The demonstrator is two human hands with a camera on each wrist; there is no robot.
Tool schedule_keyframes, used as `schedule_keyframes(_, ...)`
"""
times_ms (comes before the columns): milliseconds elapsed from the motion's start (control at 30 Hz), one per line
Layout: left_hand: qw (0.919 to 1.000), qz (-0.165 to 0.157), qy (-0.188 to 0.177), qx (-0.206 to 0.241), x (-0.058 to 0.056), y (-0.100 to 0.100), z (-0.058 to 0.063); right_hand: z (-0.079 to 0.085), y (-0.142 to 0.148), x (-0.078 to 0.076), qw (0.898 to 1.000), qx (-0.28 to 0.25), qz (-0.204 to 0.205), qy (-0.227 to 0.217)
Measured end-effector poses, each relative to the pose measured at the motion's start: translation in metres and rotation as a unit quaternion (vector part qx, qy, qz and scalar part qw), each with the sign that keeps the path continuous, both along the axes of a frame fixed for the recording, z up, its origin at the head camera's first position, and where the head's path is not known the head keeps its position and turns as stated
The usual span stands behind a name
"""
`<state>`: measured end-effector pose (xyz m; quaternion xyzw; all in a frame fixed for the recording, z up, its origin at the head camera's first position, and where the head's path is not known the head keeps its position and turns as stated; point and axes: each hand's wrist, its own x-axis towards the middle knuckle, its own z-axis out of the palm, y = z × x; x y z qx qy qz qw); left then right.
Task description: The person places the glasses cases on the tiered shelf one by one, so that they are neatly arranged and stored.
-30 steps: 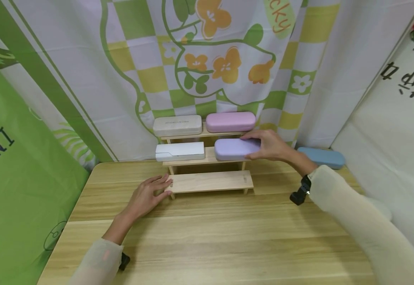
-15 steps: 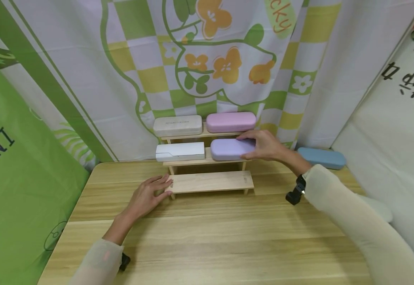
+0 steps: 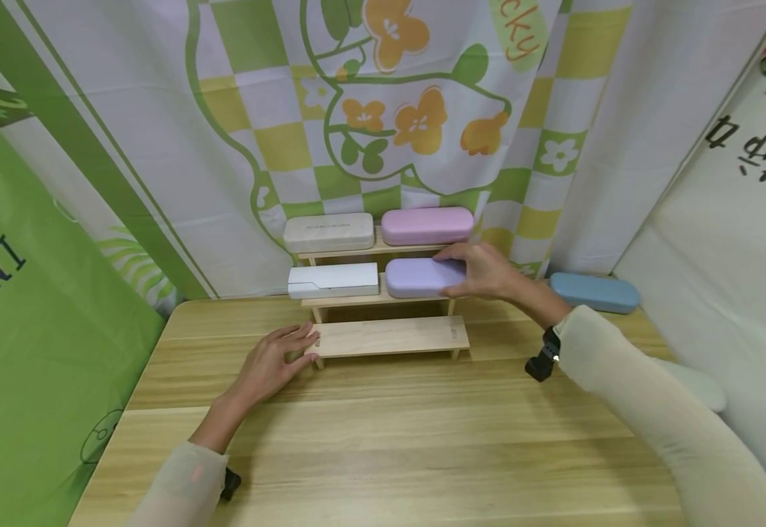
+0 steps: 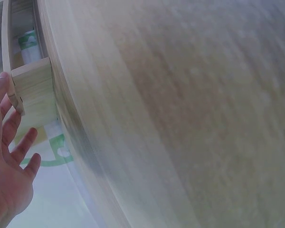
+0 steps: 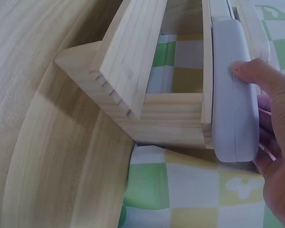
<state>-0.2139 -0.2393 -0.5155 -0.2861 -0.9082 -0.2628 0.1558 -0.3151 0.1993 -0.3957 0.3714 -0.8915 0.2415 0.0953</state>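
My right hand [image 3: 484, 272] grips the right end of a lavender glasses case [image 3: 420, 278], thumb in front and fingers behind. The case lies on the middle step of a three-step wooden rack [image 3: 389, 337], beside a white glasses case [image 3: 333, 280]. In the right wrist view, the thumb presses the side of the lavender case [image 5: 235, 104], with the other fingers partly hidden behind it. My left hand [image 3: 276, 362] touches the left end of the rack's lowest step, fingers loosely spread. On the top step sit a pale grey case [image 3: 329, 232] and a pink case [image 3: 427, 225].
A blue case [image 3: 595, 292] lies on the wooden table [image 3: 383, 446] to the right of the rack, near the back. A patterned curtain [image 3: 416, 161] hangs right behind the rack. A green cloth [image 3: 40, 329] is at the left, a white one at the right.
My right hand has slid the lavender case leftward along the middle step, closer to the white case. The left hand has stayed at the rack's lowest step.
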Motion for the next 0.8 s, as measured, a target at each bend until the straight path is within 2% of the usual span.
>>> schedule_keyframes(333,1.0,-0.001,-0.003,-0.001,0.0005,-0.0003,0.0009,0.002,-0.0021,0.0035,0.999,0.018,0.021,0.037)
schedule_keyframes(800,0.9999,0.004,-0.013,-0.006,0.0004,-0.0005,0.0012,-0.0036,0.0019,0.0039,0.998,-0.005,0.019,0.065)
